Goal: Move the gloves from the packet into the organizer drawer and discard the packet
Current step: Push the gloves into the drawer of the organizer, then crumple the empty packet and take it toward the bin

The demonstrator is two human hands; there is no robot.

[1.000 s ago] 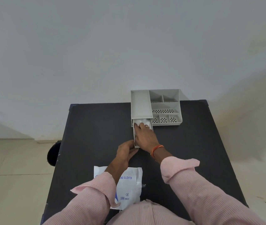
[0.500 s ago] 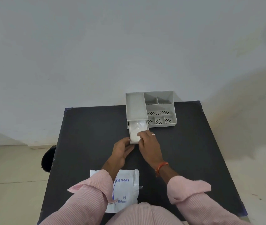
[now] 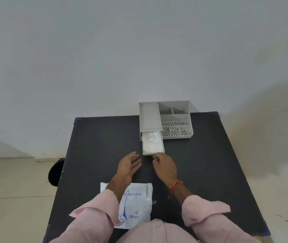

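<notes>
Gloves (image 3: 152,144) sit in the pulled-out drawer (image 3: 153,153). Your left hand (image 3: 128,166) is spread, empty; right hand (image 3: 166,167) loosely curled at drawer front. Packet (image 3: 136,206) flat on tabletop (image 3: 95,146).

Pink striped sleeves (image 3: 94,213); orange wristband (image 3: 174,185) on right.

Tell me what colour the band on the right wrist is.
Orange. The band shows clearly in the head view, just above the pink sleeve.

Packet (image 3: 136,206): left part covered by the left sleeve (image 3: 94,216); print partly hidden.
Drawer (image 3: 153,144): rear concealed inside the organizer (image 3: 166,120).
Dark object (image 3: 54,172): partly hidden behind the table (image 3: 95,137).
</notes>
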